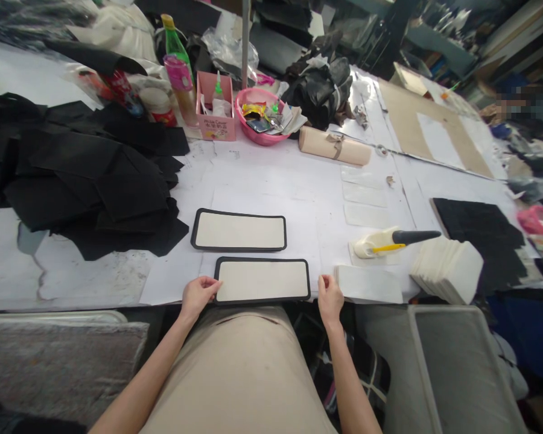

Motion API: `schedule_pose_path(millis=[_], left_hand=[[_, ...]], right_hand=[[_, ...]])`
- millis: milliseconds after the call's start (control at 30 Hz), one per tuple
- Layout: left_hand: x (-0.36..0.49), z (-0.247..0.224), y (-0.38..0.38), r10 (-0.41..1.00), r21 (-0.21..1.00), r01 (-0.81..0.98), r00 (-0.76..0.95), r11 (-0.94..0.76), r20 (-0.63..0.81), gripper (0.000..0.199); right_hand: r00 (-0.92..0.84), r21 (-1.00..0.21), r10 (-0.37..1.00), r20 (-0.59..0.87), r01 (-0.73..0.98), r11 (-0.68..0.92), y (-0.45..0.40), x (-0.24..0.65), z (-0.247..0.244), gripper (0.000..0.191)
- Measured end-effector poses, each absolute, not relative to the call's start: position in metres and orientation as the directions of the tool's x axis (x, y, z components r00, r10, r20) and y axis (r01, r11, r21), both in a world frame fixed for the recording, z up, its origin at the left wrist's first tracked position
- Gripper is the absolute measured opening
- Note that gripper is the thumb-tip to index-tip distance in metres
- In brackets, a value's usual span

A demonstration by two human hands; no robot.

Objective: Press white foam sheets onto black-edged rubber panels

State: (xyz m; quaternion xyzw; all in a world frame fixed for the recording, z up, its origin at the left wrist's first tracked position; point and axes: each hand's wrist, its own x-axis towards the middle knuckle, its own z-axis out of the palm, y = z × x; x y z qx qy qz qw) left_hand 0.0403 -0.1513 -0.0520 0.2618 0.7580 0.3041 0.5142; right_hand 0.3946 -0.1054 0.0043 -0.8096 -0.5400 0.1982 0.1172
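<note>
A white rectangular panel with a black border (262, 281) lies at the table's front edge, directly before me. My left hand (199, 296) is closed, pinching this panel's left edge between thumb and fingers. Just past the panel's right end, apart from it, is my right hand (330, 299). Its fingers are curled together, and I cannot make out whether anything is in them. To the right of that hand lies a low stack of white sheets (371, 284). A second black-bordered white panel (239, 232) lies flat just behind the first.
A heap of black cut pieces (81, 175) covers the left side. On the right are a glue pot with a yellow-handled brush (375, 244), a thick white stack (447, 271) and black sheets (479, 241). Behind stand a pink box (216, 123), pink basin (265, 138) and beige roll (317, 143).
</note>
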Motion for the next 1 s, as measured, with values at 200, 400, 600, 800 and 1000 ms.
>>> schedule_pose_path(millis=[200,400,600,800,1000], left_hand=[[0.041,-0.052,-0.151,0.707,0.724,0.098,-0.338,0.682,-0.62,0.042],[0.041,-0.05,-0.151,0.7,0.72,0.097,-0.355,0.687,-0.62,0.04],[0.041,-0.053,-0.151,0.693,0.713,0.088,-0.344,0.695,-0.633,0.04],[0.041,-0.043,-0.153,0.717,0.726,0.162,-0.4,0.669,-0.571,0.042],[0.065,-0.021,-0.14,0.983,0.562,0.818,-0.178,0.122,0.045,0.037]], right_hand=[[-0.358,-0.311,0.934,-0.016,0.889,0.335,-0.111,0.32,-0.018,0.047],[-0.465,-0.258,0.882,-0.077,0.864,0.432,-0.106,0.301,-0.052,0.06],[-0.48,-0.243,0.872,-0.094,0.861,0.447,-0.105,0.304,-0.057,0.063],[-0.474,-0.232,0.875,-0.098,0.866,0.443,-0.106,0.302,-0.056,0.064],[-0.476,-0.221,0.875,-0.091,0.866,0.448,-0.106,0.302,-0.057,0.064]])
